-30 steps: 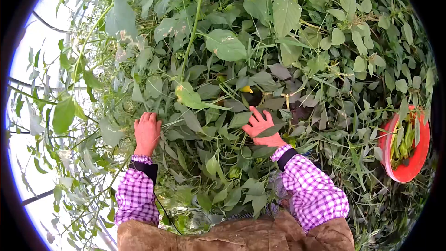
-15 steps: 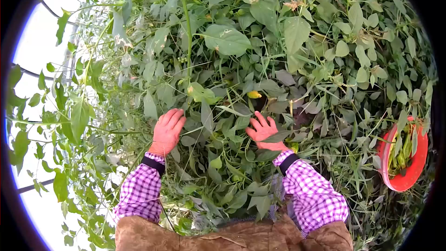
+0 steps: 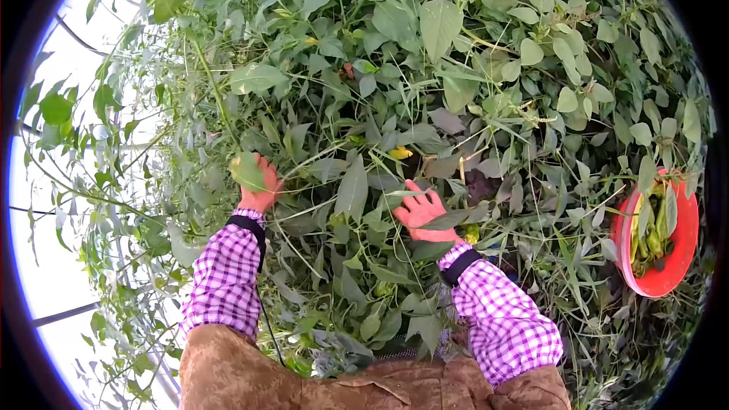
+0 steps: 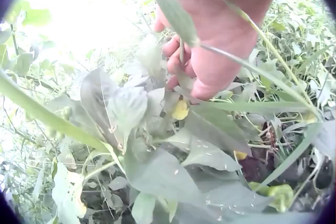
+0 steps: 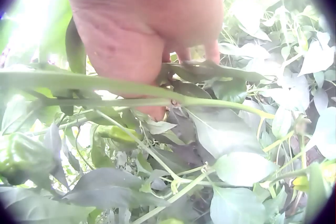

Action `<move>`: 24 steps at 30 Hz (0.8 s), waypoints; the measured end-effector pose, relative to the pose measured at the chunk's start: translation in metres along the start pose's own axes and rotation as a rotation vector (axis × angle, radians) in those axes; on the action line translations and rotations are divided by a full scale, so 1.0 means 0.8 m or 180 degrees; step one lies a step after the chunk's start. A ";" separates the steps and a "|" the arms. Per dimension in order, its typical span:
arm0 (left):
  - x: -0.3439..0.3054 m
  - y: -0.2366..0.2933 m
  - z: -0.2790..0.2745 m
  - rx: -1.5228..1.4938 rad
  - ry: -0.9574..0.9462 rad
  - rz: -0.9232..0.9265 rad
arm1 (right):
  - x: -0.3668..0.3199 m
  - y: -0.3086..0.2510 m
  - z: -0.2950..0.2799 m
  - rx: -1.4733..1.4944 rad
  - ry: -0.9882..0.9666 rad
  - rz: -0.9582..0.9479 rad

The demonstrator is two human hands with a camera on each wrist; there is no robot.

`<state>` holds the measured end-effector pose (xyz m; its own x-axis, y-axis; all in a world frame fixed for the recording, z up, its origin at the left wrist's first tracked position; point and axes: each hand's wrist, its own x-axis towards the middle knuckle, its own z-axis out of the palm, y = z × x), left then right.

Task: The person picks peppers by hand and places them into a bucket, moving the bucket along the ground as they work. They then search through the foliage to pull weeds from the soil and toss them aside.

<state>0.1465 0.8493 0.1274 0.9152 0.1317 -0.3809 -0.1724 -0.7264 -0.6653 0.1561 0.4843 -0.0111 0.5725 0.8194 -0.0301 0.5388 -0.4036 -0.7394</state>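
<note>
My left hand (image 3: 260, 186) is in the foliage left of the middle in the head view, partly covered by a leaf. In the left wrist view its fingers curl round a thin leafy stem (image 4: 182, 53). My right hand (image 3: 425, 215) reaches among the pepper leaves with its fingers loosely extended; leaves hide the fingertips in the right wrist view. Beyond the right hand a yellow pepper (image 3: 400, 152) shows between leaves. Near the right wrist hang a plump green pepper (image 5: 23, 155) and a slim yellow-green pepper (image 5: 115, 133).
A red bucket (image 3: 687, 254) with several green peppers (image 3: 651, 237) in it stands among the plants at the far right. Dense stems and broad leaves (image 3: 440, 26) surround both hands. Pale sheeting (image 3: 45, 258) with dark bars lies along the left side.
My left hand moved rightward, then back left and farther away into the leaves. The tall stem near it now leans left. My right hand stays in nearly the same place.
</note>
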 end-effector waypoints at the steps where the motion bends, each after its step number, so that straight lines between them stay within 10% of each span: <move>1: -0.002 -0.004 0.005 -0.0192 0.0122 0.0066 | 0.001 0.000 0.000 -0.0050 -0.0219 0.0095; 4: 0.007 -0.012 -0.034 -0.1234 -0.1429 -0.0578 | -0.001 0.000 0.000 0.0255 -0.0085 0.0021; 6: 0.001 -0.018 0.010 -0.1365 -0.1033 -0.0676 | -0.002 -0.002 0.008 0.0279 0.0326 -0.0108; 10: 0.002 0.011 0.011 -0.5490 -0.1407 -0.2034 | 0.002 -0.013 -0.003 0.0320 0.0244 -0.0012; 14: -0.008 0.017 0.041 -0.6892 -0.0799 -0.2743 | 0.003 -0.015 -0.013 0.0329 0.0112 -0.0023; 18: -0.021 -0.027 0.066 -0.5576 -0.0754 -0.2037 | 0.001 -0.015 -0.004 0.0339 0.0178 -0.0067; 22: -0.025 -0.031 -0.044 -0.2059 0.1681 -0.1593 | -0.001 -0.019 -0.007 0.0334 0.0195 -0.0093; 24: -0.038 -0.022 -0.082 -0.1897 0.1052 -0.1632 | 0.001 -0.021 -0.007 0.0383 0.0253 -0.0100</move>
<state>0.1457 0.8139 0.1932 0.9030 0.4050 0.1437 0.4281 -0.8766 -0.2199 0.1510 0.4892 0.0055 0.6062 0.7940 0.0443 0.4820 -0.3225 -0.8146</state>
